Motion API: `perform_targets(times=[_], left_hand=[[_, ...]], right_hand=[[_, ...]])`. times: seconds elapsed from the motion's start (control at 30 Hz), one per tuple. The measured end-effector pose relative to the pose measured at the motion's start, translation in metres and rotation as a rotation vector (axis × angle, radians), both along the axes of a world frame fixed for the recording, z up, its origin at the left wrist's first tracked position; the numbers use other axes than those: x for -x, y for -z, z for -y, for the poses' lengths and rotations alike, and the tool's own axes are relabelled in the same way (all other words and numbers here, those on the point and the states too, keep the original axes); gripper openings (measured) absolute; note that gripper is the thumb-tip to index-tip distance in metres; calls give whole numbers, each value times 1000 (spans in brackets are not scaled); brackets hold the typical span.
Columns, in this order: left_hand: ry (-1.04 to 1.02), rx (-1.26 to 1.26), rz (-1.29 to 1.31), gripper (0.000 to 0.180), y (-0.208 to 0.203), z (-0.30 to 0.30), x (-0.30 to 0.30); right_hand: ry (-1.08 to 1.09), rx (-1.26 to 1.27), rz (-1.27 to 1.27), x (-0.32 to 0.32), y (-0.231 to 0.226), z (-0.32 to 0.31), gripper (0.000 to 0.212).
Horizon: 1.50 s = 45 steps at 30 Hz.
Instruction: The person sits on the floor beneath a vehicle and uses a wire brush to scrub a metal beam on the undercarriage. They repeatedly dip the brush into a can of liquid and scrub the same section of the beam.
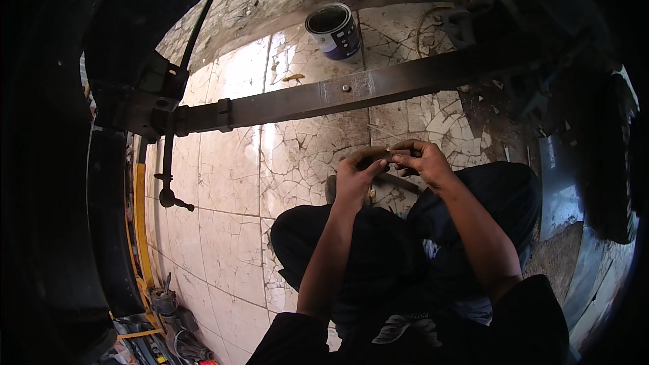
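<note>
My left hand (360,170) and my right hand (424,162) meet above the floor in front of my knees. Both are closed, thumbs and fingertips pinched together around something small that the fingers mostly hide; its kind cannot be made out. Below them, between my knees, lies a dark, bar-like piece (400,183), partly covered by the hands. Just beyond the hands, a long flat metal bar like a leaf spring (291,102) runs across the view, with a bolt head (346,88) near its middle and a clamp (224,115) toward its left end.
A paint can (333,31), open at the top, stands beyond the bar. At left hangs a rod with a ball joint (167,197). A yellow frame (140,223) and greasy metal parts (174,318) are at lower left. The tiled floor (226,243) is cracked.
</note>
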<state>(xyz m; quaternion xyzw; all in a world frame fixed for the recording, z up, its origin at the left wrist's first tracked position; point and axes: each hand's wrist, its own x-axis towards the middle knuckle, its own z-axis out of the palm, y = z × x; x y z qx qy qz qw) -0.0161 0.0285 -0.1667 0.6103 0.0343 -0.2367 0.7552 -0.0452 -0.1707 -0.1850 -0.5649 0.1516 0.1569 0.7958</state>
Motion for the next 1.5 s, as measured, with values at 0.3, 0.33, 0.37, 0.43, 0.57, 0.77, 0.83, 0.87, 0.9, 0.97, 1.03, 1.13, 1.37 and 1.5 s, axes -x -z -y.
perform_targets(times=[0.3, 0.33, 0.37, 0.43, 0.57, 0.77, 0.83, 0.87, 0.9, 0.97, 1.03, 1.13, 1.37, 1.5], left_hand=[[-96, -151, 53, 38, 7, 0, 0], [-100, -266, 141, 36, 4, 4, 0], [-103, -380, 229, 33, 4, 7, 1], [-136, -531, 506, 29, 8, 15, 7], [-195, -668, 743, 25, 13, 24, 7], [-164, -718, 737, 34, 21, 29, 12], [-157, -684, 702, 37, 20, 31, 14], [-150, -678, 681, 39, 19, 31, 15], [-147, -675, 663, 40, 17, 30, 14], [-189, -556, 602, 38, 22, 25, 9], [-184, -551, 598, 34, 21, 20, 5], [-232, -678, 736, 31, 14, 15, 1], [-499, -960, 1347, 28, -60, -35, -64], [-143, -1126, 1403, 30, -65, -56, -108]], right_hand=[[24, 20, 60, 4, 13, -12, 22], [36, 46, 68, 4, 15, -12, 20], [48, 73, 75, 5, 18, -12, 19], [70, 184, 126, 5, 23, -13, 20], [72, 452, 219, 5, 5, -19, 24], [152, 189, 199, 9, 12, -28, 37], [167, 12, 185, 10, 19, -28, 47], [173, -76, 178, 12, 22, -27, 52], [143, -137, 185, 14, 19, -29, 58], [82, -260, 197, 17, 12, -34, 69], [79, -315, 161, 16, 12, -33, 73], [3, -312, 194, 10, 7, -21, 79], [25, -173, 149, 2, 6, -10, 83], [-7, -144, 149, 0, 10, -21, 76]])
